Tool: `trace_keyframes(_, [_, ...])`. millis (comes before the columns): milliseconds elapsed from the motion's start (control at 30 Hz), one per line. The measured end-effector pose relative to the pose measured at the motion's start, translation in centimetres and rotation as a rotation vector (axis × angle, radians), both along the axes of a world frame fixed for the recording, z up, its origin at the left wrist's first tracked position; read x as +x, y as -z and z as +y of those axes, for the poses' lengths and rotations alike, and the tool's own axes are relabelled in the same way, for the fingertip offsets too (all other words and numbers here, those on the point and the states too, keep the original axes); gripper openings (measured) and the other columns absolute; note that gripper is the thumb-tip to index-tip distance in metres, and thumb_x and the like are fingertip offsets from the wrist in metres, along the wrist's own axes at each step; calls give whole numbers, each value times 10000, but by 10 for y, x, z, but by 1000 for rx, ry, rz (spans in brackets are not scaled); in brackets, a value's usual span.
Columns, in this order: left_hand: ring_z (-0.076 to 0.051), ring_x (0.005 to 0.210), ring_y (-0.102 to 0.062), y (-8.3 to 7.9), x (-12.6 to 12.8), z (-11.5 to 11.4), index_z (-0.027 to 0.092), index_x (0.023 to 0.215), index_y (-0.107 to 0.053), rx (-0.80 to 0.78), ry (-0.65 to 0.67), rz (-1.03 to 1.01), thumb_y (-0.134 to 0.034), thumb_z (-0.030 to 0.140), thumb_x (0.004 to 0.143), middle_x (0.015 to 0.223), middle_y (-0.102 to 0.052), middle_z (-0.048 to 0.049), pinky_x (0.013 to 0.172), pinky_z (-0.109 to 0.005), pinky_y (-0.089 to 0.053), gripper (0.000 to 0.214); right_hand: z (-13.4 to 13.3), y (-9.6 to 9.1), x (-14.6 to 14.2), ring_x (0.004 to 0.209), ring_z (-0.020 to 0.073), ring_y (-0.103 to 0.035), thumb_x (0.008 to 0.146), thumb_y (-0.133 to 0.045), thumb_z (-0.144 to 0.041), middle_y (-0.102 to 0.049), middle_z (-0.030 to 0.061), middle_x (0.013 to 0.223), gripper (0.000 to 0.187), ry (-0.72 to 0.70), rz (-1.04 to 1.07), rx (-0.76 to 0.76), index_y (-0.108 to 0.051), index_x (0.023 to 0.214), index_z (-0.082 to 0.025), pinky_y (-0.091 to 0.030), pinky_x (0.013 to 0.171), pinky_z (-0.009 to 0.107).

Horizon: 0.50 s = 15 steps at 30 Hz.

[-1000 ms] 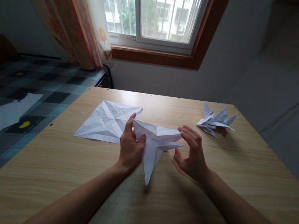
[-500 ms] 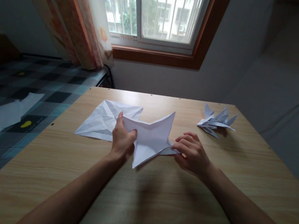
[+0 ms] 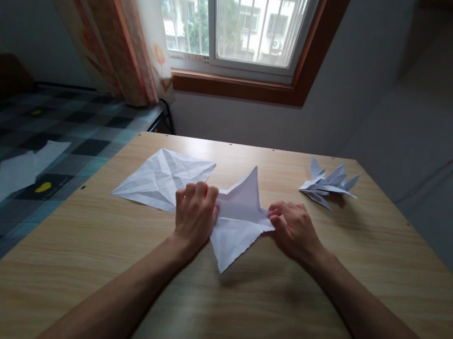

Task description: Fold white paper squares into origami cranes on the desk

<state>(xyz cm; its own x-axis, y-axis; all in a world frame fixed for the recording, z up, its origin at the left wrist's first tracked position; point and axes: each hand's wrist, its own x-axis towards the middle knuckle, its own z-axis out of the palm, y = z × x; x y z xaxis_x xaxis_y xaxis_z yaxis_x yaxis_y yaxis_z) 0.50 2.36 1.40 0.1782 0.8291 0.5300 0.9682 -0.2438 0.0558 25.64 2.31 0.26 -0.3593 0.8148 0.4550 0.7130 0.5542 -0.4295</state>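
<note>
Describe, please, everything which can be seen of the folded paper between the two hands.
The folded paper is white, thin-looking and plain, with a crease running across its middle. One sharp point rises toward the window; another points down toward the person, its lower right edge looking slightly ragged. The left hand grips and hides its left end; the right hand holds its right end. Whether it touches the table is unclear.

Got a window [image 3: 257, 24] at my 12 o'clock, reddish-brown frame [image 3: 240, 89], tree [image 3: 199, 23] and pale building [image 3: 268, 3] outside. Flowery orange curtain [image 3: 122, 25] hangs at my 11. Bed [image 3: 88, 126] with a dark checked cover's at my 10, thin cable [image 3: 449, 159] on the grey wall [image 3: 358, 81] at 2.
</note>
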Motion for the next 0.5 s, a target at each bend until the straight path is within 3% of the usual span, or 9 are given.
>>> trace_keyframes(33, [-324, 971, -550, 0, 0, 1, 176, 898, -628, -44, 42, 40, -551, 155, 850, 942, -625, -127, 849, -494, -436, 92, 0, 0, -1, 756, 223, -615, 984, -262, -582, -687, 61, 759, 552, 45, -24, 1, -632, 855, -193, -368, 798, 376])
trace_keyframes(100, [-296, 937, -566, 2, -1, 4, 180, 849, -647, -109, 157, 66, -490, 168, 897, 903, -645, -111, 837, -459, -450, 165, 1, 1, -1, 753, 228, -605, 986, -340, -522, -685, 59, 739, 481, 134, -79, 7, -653, 814, -199, -369, 793, 378])
trace_keyframes(167, [-281, 1054, -562, 7, -2, 6, 190, 960, -674, -140, 277, 54, -440, 169, 928, 1066, -657, -110, 915, -445, -443, 237, 1, 1, -2, 773, 242, -607, 947, -483, -453, -697, 59, 749, 335, 209, -137, 14, -682, 868, -196, -381, 808, 392])
trace_keyframes(233, [-294, 1259, -476, 12, -2, 7, 201, 1155, -643, -180, 366, 72, -428, 154, 927, 1314, -578, -112, 1044, -473, -373, 317, 2, 2, -2, 807, 265, -609, 882, -596, -388, -707, 71, 783, 235, 235, -202, 26, -697, 936, -182, -405, 830, 421])
trace_keyframes(300, [-329, 1396, -341, 15, -2, 6, 214, 1307, -563, -270, 427, 122, -455, 163, 908, 1473, -452, -115, 1123, -526, -273, 416, 3, 3, -1, 886, 287, -612, 844, -623, -297, -716, 98, 885, 231, 182, -243, 36, -689, 1021, -163, -436, 865, 449])
trace_keyframes(400, [-374, 1444, -257, 12, 0, 1, 253, 1428, -446, -431, 473, 158, -481, 329, 929, 1549, -353, -120, 1134, -585, -221, 506, 3, 9, -3, 1138, 285, -571, 848, -550, -183, -653, 155, 1203, 422, 5, -210, 33, -571, 1264, -119, -453, 981, 448])
trace_keyframes(500, [-397, 1457, -213, 6, 1, -4, 261, 1486, -357, -524, 505, 158, -438, 590, 915, 1578, -289, -141, 1133, -610, -191, 664, 1, 17, -9, 1362, 273, -425, 915, -514, -310, -485, 189, 1445, 565, -143, -244, -9, -407, 1427, -98, -384, 1103, 456])
